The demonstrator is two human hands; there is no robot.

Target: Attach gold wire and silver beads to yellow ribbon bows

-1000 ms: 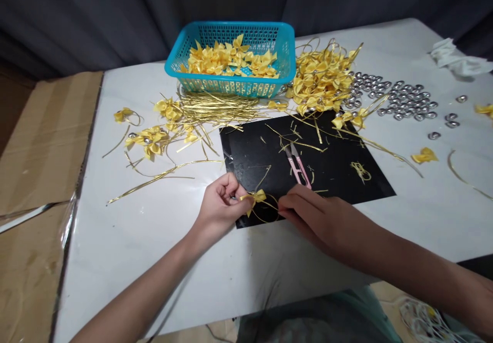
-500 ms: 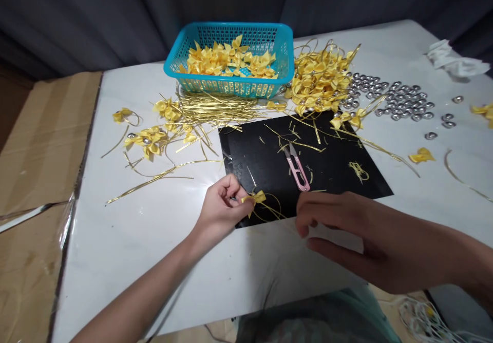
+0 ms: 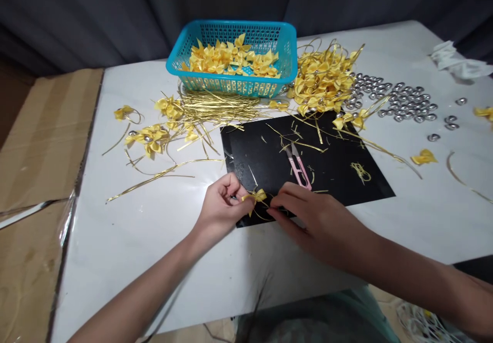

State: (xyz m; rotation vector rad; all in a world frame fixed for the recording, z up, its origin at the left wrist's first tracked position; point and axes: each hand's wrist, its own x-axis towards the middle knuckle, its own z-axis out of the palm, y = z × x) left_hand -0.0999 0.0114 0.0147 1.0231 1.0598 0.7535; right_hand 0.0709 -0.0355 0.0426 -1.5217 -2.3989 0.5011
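Observation:
Between thumb and fingers, my left hand pinches a yellow ribbon bow over the near left edge of the black mat. Thin gold cord loops out of the bow toward the right. My right hand is closed on that cord, its thumb and fingertips pressed together just right of the bow. Just beyond my right hand lie pink thread snips, blades pointing away, among cord scraps on the mat.
A teal basket of yellow bows stands at the back. Before it lies a bundle of gold cords. Finished-looking bows with cords are heaped to its right, beside many silver beads. More bows lie left; cardboard borders the table.
My right hand has moved left to the bow and closed on the gold cord. My left hand keeps its pinch on the bow, nearly unmoved.

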